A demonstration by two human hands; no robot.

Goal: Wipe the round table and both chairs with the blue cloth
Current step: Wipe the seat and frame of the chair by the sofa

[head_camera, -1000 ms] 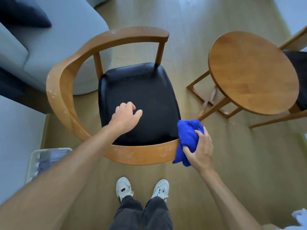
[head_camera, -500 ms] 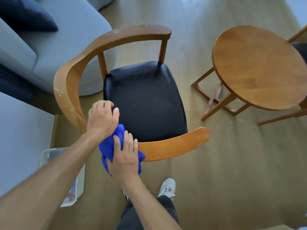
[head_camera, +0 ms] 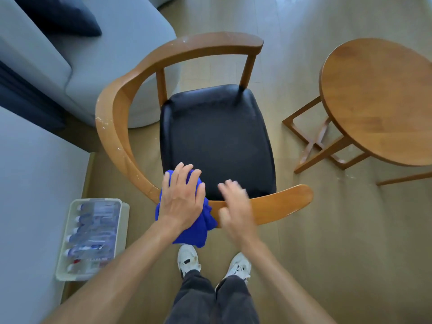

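The crumpled blue cloth (head_camera: 190, 226) is draped over the curved wooden rail of the brown armchair with the black padded seat (head_camera: 217, 141), at the lower centre of the frame, with its loose end hanging below the rail toward the floor. It is pressed flat against the rail by the left hand (head_camera: 181, 201), whose grip is spread wide with the fingers splayed over the fabric rather than curled around it. The right hand (head_camera: 236, 206) is seen just beside it, over the rail, blurred; its grip appears loose and holds nothing, though whether it touches the wood cannot be told.

Because the cloth is only pinned by a flat palm, it could be dragged off the narrow rail and dropped onto the pale wooden floor (head_camera: 350, 230) if pressure were eased during a stroke. The hanging end could also be caught under the rail or trailed across the floor and dirtied. White specks are visible along the rail at the left and upper centre (head_camera: 102, 120); those could be missed if strokes were kept to the near section.

The round wooden bench (head_camera: 378, 101) stands at the right of the frame, well apart from the cloth. A clear plastic box of tubes (head_camera: 91, 239) lies at the lower left, near the person's white shoes (head_camera: 188, 258), where it could be kicked if a step were taken sideways.
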